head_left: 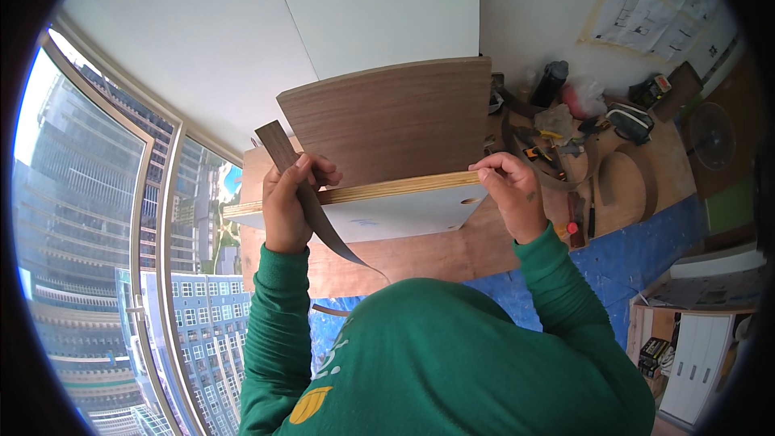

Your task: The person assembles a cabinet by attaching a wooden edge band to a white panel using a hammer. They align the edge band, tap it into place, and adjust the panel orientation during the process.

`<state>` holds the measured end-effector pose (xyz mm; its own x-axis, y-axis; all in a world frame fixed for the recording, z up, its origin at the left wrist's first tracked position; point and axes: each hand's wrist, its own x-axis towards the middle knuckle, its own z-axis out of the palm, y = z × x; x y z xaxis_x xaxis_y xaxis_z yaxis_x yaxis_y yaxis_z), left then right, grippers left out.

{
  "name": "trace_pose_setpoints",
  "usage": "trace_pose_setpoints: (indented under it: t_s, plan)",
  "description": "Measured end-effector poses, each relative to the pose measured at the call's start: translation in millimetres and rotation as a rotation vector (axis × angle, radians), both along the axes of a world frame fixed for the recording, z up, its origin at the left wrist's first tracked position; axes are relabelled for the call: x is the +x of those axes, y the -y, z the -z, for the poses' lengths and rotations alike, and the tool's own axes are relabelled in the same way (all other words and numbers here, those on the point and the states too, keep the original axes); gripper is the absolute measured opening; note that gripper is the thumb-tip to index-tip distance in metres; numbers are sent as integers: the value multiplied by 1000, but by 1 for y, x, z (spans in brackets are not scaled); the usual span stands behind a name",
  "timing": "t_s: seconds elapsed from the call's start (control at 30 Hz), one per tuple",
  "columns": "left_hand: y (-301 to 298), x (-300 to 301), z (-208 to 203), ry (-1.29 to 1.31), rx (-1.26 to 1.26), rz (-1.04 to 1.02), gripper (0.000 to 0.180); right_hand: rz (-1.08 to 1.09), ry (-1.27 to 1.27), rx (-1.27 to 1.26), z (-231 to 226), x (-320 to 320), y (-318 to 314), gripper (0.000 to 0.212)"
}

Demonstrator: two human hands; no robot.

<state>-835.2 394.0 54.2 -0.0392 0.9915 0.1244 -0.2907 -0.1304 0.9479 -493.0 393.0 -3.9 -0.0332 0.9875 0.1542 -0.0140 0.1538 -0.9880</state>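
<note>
My left hand (288, 202) is closed around a long brown wood-grain edging strip (327, 230), which sticks up past the thumb and curls down toward my chest. In front of me a white-faced plywood panel (387, 216) stands on edge, its layered raw edge (387, 189) turned up. The left fingers are close to that edge; whether they touch it I cannot tell. My right hand (515, 194) pinches at the panel's right end, thumb and forefinger together on the top corner. Anything thin between those fingertips is too small to make out.
A brown wood-grain board (395, 117) stands behind the panel on the wooden table (363, 262). To the right lie several hand tools (545, 157), a curled strip (646, 182), a black bottle (550, 83) and a pouch (630, 123). Blue sheeting (622, 250) hangs at the front; a window (89, 218) is left.
</note>
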Motion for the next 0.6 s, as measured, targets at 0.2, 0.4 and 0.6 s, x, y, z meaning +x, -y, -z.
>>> trace_pose_setpoints:
  t_s: [0.2,0.4,0.6]
  plan:
    - [9,5,1,-22,-8,-19,22,6,243,50,-7,-2,3,23]
    - [12,4,4,-31,7,-23,24,-11,436,284,-22,-11,3,30]
    - [18,7,2,-75,-33,-68,27,-81,474,141,-32,-11,2,40]
